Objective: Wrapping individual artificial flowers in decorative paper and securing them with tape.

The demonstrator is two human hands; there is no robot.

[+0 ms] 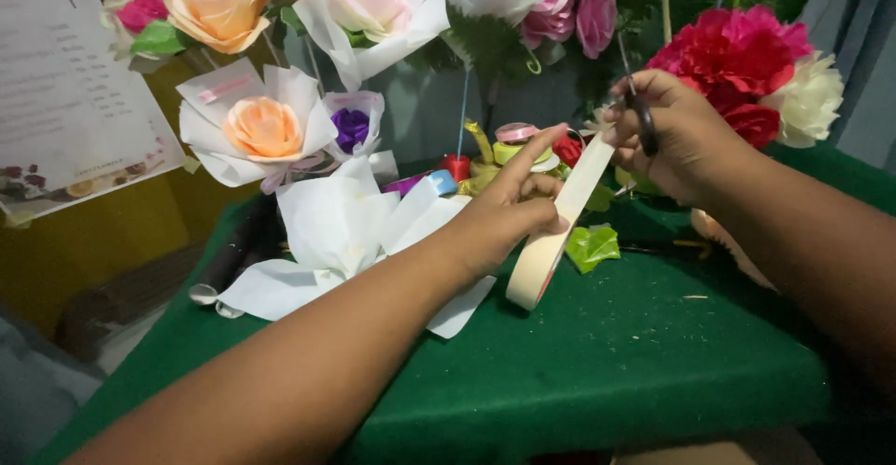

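Head view: left hand (504, 218) grips a cream roll of masking tape (539, 264) above the green cloth table (607, 362) middle — strip pulled out, uncut — right hand (686, 138) clenching dark-handled scissors (639, 115) at its end.

Two hands (509, 213) work over one roll of tape (551, 250) and one pair of scissors (639, 115); two peach roses (264, 127) and one leaf (591, 246) sit nearby.

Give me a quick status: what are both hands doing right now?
Left hand grips roll of tape, strip pulled out. Right hand holds scissors at the strip's end. White wrapping paper lies beside, not blocking.
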